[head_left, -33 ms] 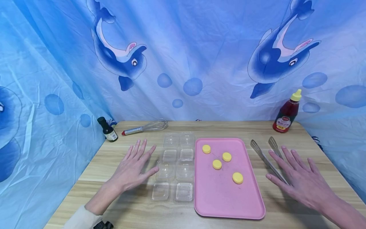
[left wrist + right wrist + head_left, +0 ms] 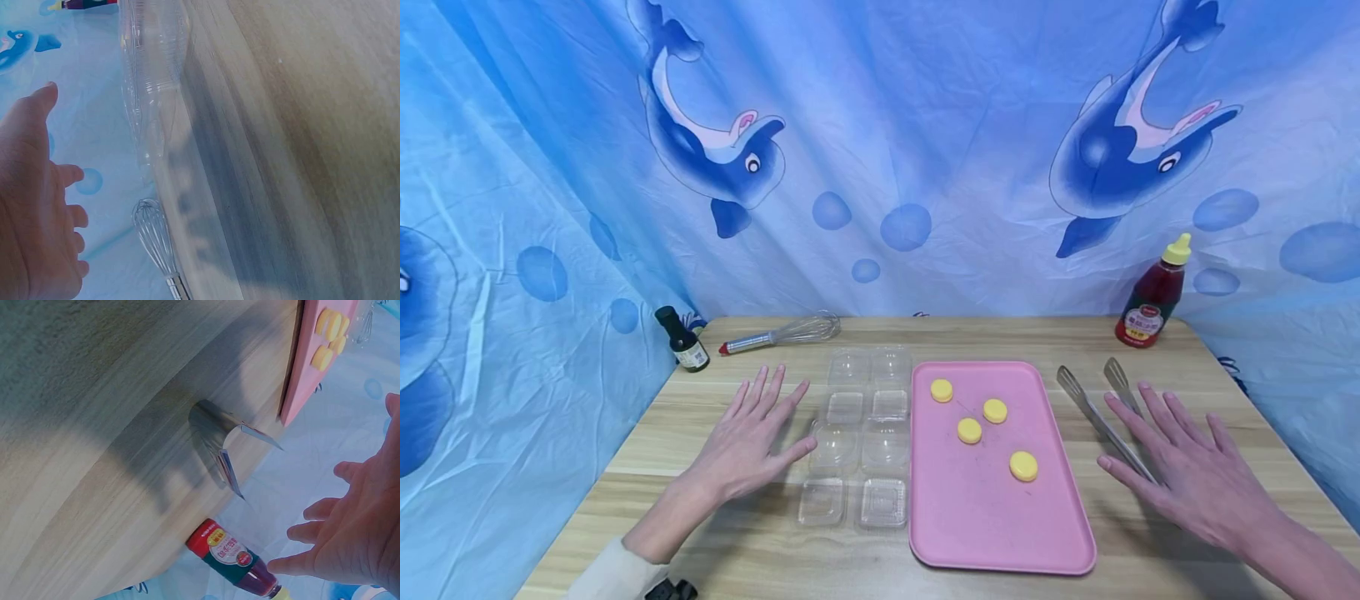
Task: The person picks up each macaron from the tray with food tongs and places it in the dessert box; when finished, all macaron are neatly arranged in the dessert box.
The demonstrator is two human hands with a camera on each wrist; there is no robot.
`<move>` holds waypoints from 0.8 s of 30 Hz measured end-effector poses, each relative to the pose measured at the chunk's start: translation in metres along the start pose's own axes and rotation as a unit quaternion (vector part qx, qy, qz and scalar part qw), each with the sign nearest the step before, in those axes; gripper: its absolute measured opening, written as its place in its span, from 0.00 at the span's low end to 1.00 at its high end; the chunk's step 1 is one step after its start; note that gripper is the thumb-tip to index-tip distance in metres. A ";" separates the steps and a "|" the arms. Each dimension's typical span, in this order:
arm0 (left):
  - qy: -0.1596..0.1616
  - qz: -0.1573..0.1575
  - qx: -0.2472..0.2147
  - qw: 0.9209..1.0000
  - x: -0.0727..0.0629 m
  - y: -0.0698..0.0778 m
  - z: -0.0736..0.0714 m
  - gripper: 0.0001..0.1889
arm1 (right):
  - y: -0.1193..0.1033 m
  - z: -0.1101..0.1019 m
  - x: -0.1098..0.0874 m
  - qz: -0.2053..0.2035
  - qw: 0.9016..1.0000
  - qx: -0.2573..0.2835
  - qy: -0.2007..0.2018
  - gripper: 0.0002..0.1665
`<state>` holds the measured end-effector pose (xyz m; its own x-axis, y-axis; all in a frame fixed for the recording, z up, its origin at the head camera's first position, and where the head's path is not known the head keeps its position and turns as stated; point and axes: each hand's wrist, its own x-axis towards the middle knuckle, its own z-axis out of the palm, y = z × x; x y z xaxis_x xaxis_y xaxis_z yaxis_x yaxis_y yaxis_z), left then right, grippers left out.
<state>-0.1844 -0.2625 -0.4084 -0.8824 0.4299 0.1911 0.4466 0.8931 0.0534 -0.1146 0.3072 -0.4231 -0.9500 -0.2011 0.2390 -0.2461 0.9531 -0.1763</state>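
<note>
My left hand [image 2: 751, 442] is spread palm down above the wooden table, left of some clear plastic containers [image 2: 886, 442], and holds nothing. Its palm side and fingers also appear in the left wrist view, apart from the tabletop. On the other side, my right hand [image 2: 1191, 467] hovers with fingers spread over metal tongs [image 2: 1101, 421], hiding their near end. The right wrist view shows a gap between that hand and the tongs [image 2: 212, 425]. Between the hands lies a pink tray [image 2: 992, 533] carrying several yellow macarons [image 2: 969, 431].
A whisk [image 2: 782, 333] with a red-tipped handle lies at the table's back left, near a small dark bottle [image 2: 683, 340]. A red sauce bottle [image 2: 1150, 300] with a yellow cap stands at the back right. Behind hangs a blue dolphin curtain [image 2: 962, 125].
</note>
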 end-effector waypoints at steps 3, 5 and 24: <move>-0.001 0.000 0.002 1.000 0.000 0.000 0.000 0.45 | 0.000 0.001 -0.001 0.001 1.000 0.001 -0.001 0.53; -0.003 0.000 0.002 1.000 0.000 0.001 0.001 0.45 | 0.001 0.001 -0.001 0.002 1.000 0.001 -0.003 0.53; -0.016 -0.004 -0.003 1.000 0.009 -0.004 -0.002 0.52 | 0.010 0.004 0.003 0.013 1.000 -0.003 -0.021 0.56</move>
<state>-0.1940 -0.2622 -0.4044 -0.8904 0.4261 0.1600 0.4397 0.8960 0.0612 -0.1206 0.3152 -0.4276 -0.9633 -0.1846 0.1947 -0.2197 0.9593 -0.1772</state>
